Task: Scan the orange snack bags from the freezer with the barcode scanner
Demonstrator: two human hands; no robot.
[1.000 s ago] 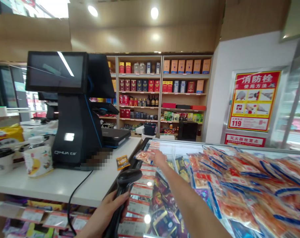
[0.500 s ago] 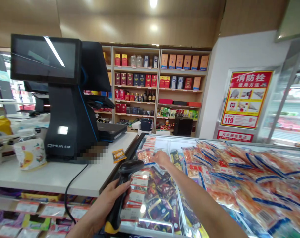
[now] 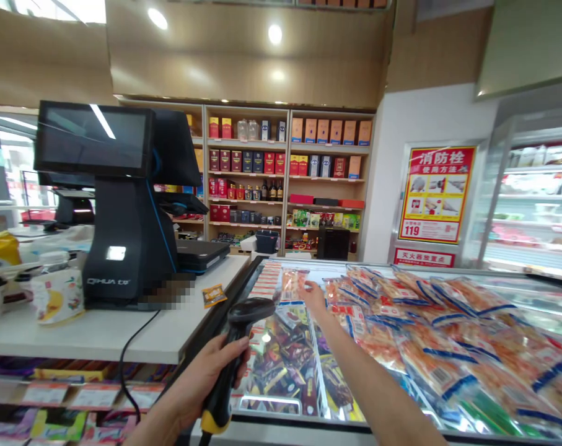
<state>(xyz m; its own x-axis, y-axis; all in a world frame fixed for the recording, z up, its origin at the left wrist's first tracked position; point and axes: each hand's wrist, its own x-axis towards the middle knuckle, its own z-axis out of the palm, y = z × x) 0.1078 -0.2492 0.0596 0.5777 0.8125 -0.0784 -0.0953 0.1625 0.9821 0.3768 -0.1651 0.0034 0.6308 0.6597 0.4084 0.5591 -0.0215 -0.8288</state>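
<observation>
My left hand (image 3: 227, 359) is wrapped around the handle of a black and yellow barcode scanner (image 3: 222, 378), its head tilted up over the freezer's near left side. My right hand (image 3: 315, 296) reaches far across the glass lid, with its thumb and fingers slightly apart. Just left of its fingertips lies a clear snack packet (image 3: 292, 286) with orange-pink contents and a blue lower edge. Whether the fingertips touch the packet's edge, I cannot tell. Right of my hand, several similar packets (image 3: 441, 371) are heaped on the glass.
A black cash register (image 3: 129, 241) stands on the white counter (image 3: 169, 337) at left. A small orange sachet (image 3: 214, 295) lies near the counter's edge. Wrapped ice creams (image 3: 281, 359) show beneath the glass. Shelves of boxes (image 3: 331, 133) stand behind.
The packet at my right hand now lies flat on the glass, and the pinching fingers have loosened beside it. My left hand keeps the scanner. The view has tilted up and turned slightly right.
</observation>
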